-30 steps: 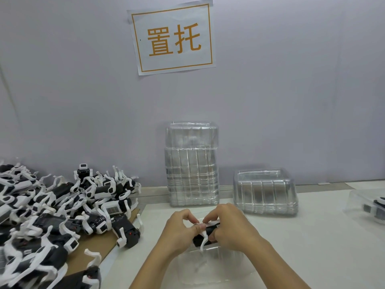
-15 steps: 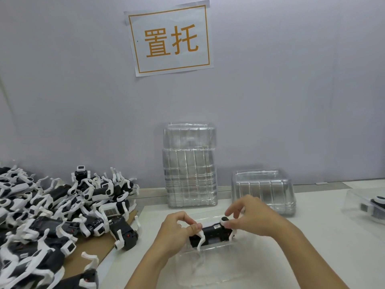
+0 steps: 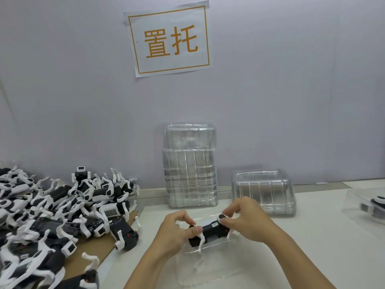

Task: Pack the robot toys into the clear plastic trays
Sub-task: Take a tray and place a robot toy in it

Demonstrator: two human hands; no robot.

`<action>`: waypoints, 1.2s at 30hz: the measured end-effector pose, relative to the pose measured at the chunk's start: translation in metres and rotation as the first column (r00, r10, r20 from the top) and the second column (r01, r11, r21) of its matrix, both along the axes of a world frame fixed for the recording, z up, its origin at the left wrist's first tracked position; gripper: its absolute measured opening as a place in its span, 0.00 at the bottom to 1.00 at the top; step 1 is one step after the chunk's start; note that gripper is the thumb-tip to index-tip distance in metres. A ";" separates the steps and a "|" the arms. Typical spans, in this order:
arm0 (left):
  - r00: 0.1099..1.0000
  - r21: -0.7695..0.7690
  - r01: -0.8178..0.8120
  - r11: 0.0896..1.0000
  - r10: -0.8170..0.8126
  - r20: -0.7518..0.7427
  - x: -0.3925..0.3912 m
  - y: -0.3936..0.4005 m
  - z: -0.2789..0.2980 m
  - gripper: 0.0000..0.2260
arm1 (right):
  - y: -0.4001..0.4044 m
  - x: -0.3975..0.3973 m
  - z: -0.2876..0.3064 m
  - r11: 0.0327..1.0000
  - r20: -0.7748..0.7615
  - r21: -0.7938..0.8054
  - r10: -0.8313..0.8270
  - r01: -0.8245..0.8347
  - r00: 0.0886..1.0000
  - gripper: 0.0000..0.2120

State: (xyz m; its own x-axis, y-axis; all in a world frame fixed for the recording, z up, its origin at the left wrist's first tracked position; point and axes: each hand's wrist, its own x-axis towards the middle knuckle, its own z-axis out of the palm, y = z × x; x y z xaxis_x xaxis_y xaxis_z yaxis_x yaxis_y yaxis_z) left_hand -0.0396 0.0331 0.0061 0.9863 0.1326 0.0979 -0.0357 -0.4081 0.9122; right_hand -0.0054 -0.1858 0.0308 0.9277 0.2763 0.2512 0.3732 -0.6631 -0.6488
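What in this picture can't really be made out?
All in the head view:
- Robot toy: both ends hidden by the left hand and right hand.
- Clear tray under it: transparent, so its compartments can't be traced.
- Packed tray: cut off by the right edge.
- Toy pile: tangled, runs past the left edge; uncountable.

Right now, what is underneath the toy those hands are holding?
A clear plastic tray lies on the white table under the robot toy. One white toy leg dips into it. The tray's far edge is covered by both hands.

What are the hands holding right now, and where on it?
Both hold one robot toy: the left hand pinches its left end, the right hand its right end.
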 end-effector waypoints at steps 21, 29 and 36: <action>0.999 -0.033 -0.041 0.999 0.041 0.026 0.000 -0.004 -0.003 0.10 | 0.011 -0.003 -0.007 0.985 0.182 -0.109 -0.113 0.134 0.977 0.08; 1.000 -0.115 -0.014 0.993 0.014 0.001 -0.002 -0.002 -0.004 0.19 | 0.010 0.003 -0.001 0.978 0.102 -0.167 -0.112 0.128 0.988 0.09; 0.996 -0.303 -0.089 0.949 0.075 -0.056 0.005 -0.004 -0.008 0.09 | 0.039 -0.011 0.000 0.994 0.203 -0.107 0.048 -0.027 0.978 0.12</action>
State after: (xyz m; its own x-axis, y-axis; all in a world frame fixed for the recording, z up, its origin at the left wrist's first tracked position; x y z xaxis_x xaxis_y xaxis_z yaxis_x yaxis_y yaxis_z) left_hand -0.0349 0.0296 -0.0023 0.9731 0.2303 -0.0023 0.0284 -0.1102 0.9935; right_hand -0.0164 -0.1470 0.0312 0.8480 0.3441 0.4031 0.5168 -0.7057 -0.4846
